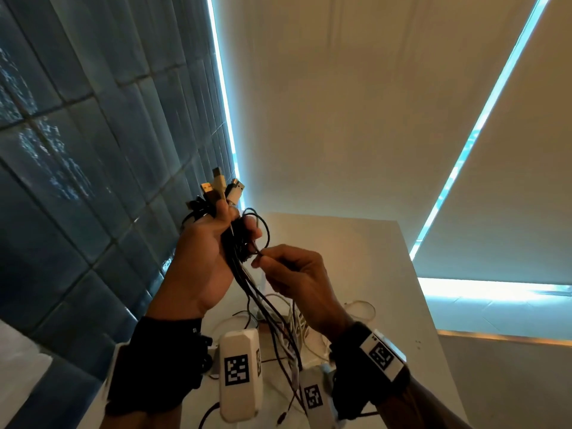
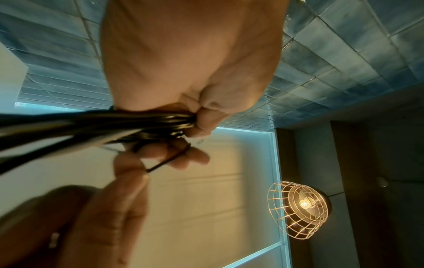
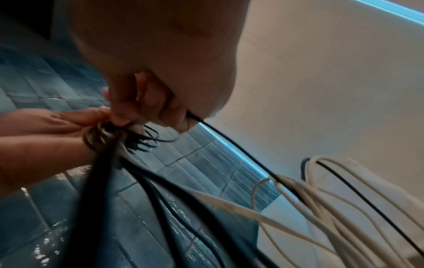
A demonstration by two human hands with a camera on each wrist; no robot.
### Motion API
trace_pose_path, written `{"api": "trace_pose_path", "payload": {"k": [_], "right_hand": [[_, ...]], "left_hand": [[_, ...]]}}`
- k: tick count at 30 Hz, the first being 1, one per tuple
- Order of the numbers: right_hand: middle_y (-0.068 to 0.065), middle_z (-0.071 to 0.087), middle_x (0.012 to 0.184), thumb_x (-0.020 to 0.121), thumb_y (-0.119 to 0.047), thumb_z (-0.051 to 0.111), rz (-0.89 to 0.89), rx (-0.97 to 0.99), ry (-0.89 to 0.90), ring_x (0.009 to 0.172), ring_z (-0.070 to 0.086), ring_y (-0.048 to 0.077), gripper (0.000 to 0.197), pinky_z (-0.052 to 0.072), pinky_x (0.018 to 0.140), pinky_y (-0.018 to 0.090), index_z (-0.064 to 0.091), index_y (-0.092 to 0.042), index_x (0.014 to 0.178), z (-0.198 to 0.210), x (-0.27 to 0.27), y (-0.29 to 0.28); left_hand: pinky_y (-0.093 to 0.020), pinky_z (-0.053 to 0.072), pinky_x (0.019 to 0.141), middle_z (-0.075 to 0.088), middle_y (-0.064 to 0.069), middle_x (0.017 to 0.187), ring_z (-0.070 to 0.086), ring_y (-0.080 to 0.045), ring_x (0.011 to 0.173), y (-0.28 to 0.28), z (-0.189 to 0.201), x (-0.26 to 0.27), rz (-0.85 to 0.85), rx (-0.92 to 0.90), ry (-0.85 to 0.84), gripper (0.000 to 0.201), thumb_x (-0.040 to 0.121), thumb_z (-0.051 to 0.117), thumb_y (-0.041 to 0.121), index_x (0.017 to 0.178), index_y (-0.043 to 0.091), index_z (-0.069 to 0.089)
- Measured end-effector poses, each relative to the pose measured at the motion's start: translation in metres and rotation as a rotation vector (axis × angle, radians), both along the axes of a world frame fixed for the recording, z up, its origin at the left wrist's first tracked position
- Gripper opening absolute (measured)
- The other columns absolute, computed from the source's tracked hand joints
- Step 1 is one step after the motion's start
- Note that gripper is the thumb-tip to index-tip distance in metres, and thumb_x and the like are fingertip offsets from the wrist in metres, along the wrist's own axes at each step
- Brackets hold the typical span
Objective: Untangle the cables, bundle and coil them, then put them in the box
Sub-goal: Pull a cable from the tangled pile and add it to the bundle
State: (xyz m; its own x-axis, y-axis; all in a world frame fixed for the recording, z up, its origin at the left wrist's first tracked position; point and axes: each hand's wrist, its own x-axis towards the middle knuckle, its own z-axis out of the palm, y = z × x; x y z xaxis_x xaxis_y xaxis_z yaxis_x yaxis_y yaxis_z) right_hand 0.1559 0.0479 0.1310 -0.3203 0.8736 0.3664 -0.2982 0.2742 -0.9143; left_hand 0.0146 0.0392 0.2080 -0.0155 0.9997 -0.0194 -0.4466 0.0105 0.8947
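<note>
My left hand (image 1: 238,221) is raised over the table and grips a bundle of mostly black cables (image 1: 247,283); their USB plugs (image 1: 219,187) stick up above the fist. The bundle's loose ends hang down to the table. My right hand (image 1: 258,258) pinches a thin black cable (image 1: 263,226) that loops out beside the bundle. In the left wrist view the left hand (image 2: 197,123) clamps the bundle (image 2: 91,125), and the thin cable (image 2: 165,161) runs to the right hand's fingers (image 2: 137,166). The right wrist view shows the right hand (image 3: 128,116) at the bundle (image 3: 103,137). No box is recognisable.
Loose white cables (image 3: 321,190) and black ones lie tangled on the white table (image 1: 356,258) under my hands. A blue tiled wall (image 1: 77,150) stands close on the left. Closed blinds (image 1: 371,103) hang behind the table. A wire-cage lamp (image 2: 300,208) shows in the left wrist view.
</note>
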Motion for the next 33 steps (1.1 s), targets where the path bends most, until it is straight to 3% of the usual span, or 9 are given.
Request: {"api": "trace_pose_path", "payload": {"k": [3,8,17,22,25,27,28,29,33], "right_hand": [[-0.014,0.05,0.057,0.098,-0.007,0.051,0.074,-0.087,-0.068,0.05,0.038,0.005,0.016,0.034,0.05,0.014,0.066,-0.003,0.091,-0.027,0.007,0.008],[-0.014,0.05,0.055,0.098,-0.012,0.051,-0.016,-0.336,-0.199,0.052,0.039,0.006,0.022,0.036,0.052,0.015,0.063,-0.005,0.081,-0.095,0.024,0.015],[-0.002,0.057,0.06,0.094,-0.009,0.056,-0.187,-0.536,-0.429,0.058,0.051,0.013,0.027,0.044,0.056,0.021,0.066,-0.012,0.069,-0.152,0.039,0.014],[-0.012,0.058,0.054,0.09,-0.013,0.061,-0.366,-0.468,-0.468,0.053,0.048,0.005,0.019,0.039,0.051,0.018,0.073,-0.006,0.077,-0.123,0.038,0.021],[-0.011,0.051,0.051,0.091,-0.014,0.061,-0.38,-0.383,-0.273,0.049,0.039,0.008,0.015,0.032,0.044,0.018,0.072,-0.005,0.085,-0.079,0.029,0.025],[-0.007,0.048,0.052,0.092,-0.016,0.062,-0.353,-0.292,-0.156,0.048,0.037,0.009,0.014,0.03,0.042,0.019,0.071,-0.007,0.088,-0.045,0.02,0.024],[-0.006,0.046,0.052,0.092,-0.016,0.061,-0.329,-0.239,-0.108,0.047,0.035,0.009,0.013,0.029,0.042,0.019,0.071,-0.007,0.089,-0.028,0.016,0.022],[-0.005,0.045,0.052,0.093,-0.015,0.061,-0.302,-0.185,-0.067,0.047,0.034,0.009,0.013,0.029,0.042,0.018,0.07,-0.007,0.089,-0.013,0.013,0.019],[-0.01,0.042,0.052,0.096,-0.007,0.055,-0.119,0.004,0.043,0.047,0.033,0.008,0.014,0.029,0.046,0.015,0.067,-0.003,0.089,0.022,0.002,0.005]], "left_hand": [[-0.031,0.053,0.07,0.054,0.002,0.066,0.063,-0.016,0.069,0.0,0.002,-0.001,-0.012,0.04,-0.071,0.031,0.1,0.033,0.033,0.077,0.017,0.046],[-0.023,0.036,0.052,0.053,0.004,0.065,0.039,-0.008,0.049,-0.002,0.007,-0.005,-0.038,0.124,-0.09,0.031,0.1,0.031,0.032,0.075,0.019,0.042],[-0.02,0.03,0.045,0.054,0.005,0.064,0.036,-0.007,0.047,-0.007,0.011,-0.008,-0.068,0.148,-0.026,0.025,0.091,0.039,0.038,0.076,0.019,0.044],[-0.019,0.032,0.043,0.057,0.003,0.064,0.04,-0.007,0.047,-0.003,0.006,-0.009,0.019,0.075,0.054,0.025,0.095,0.04,0.034,0.076,0.018,0.043],[-0.02,0.032,0.043,0.062,0.0,0.063,0.045,-0.01,0.051,0.0,-0.001,-0.008,0.062,0.019,0.109,0.025,0.102,0.035,0.028,0.083,0.016,0.047],[-0.021,0.033,0.045,0.066,-0.004,0.067,0.047,-0.012,0.055,0.001,-0.005,-0.004,0.079,-0.023,0.124,0.027,0.104,0.033,0.026,0.115,0.013,0.054],[-0.022,0.034,0.046,0.067,-0.006,0.07,0.048,-0.013,0.057,0.001,-0.008,-0.003,0.089,-0.044,0.131,0.038,0.104,0.033,0.026,0.133,0.007,0.045],[-0.022,0.034,0.047,0.069,-0.007,0.074,0.048,-0.013,0.059,0.001,-0.009,-0.001,0.097,-0.062,0.134,0.043,0.104,0.033,0.027,0.138,0.003,0.039],[-0.021,0.038,0.046,0.073,-0.009,0.078,0.052,-0.016,0.062,0.002,-0.012,-0.001,0.108,-0.089,0.116,0.022,0.103,0.033,0.028,0.106,0.017,0.052]]}}
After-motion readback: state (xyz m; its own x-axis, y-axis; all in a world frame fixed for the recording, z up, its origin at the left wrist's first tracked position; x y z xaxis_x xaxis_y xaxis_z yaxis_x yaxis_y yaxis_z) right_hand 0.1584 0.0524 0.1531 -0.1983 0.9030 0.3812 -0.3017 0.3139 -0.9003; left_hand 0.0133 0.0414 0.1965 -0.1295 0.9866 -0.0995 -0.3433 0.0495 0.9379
